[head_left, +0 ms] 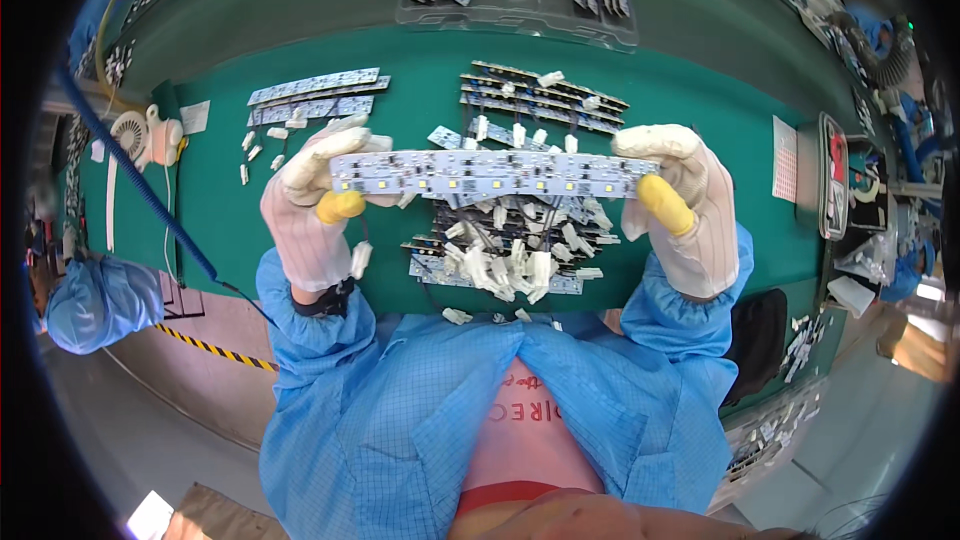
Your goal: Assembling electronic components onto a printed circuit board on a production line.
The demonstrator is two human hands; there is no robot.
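A long white LED circuit board [510, 173] with small yellow LEDs is held level above the bench, one end in each hand. My left hand [310, 202], in a white glove with a yellow thumb cover, pinches its left end. At the right end, my right hand [695, 205] grips it in the same way, gloved alike. A white connector [361, 260] hangs on a dark wire beside my left hand. Below and behind the held board lies a heap of similar boards with white plug connectors [500, 265], partly hidden by it.
Stacked boards lie on the green bench [400, 50] at back left [318, 85] and back centre [545, 95]. A clear tray [515, 25] of boards stands beyond. At left are a small white fan [150, 137] and a blue coiled cord [150, 185]; at right, a metal box [832, 175].
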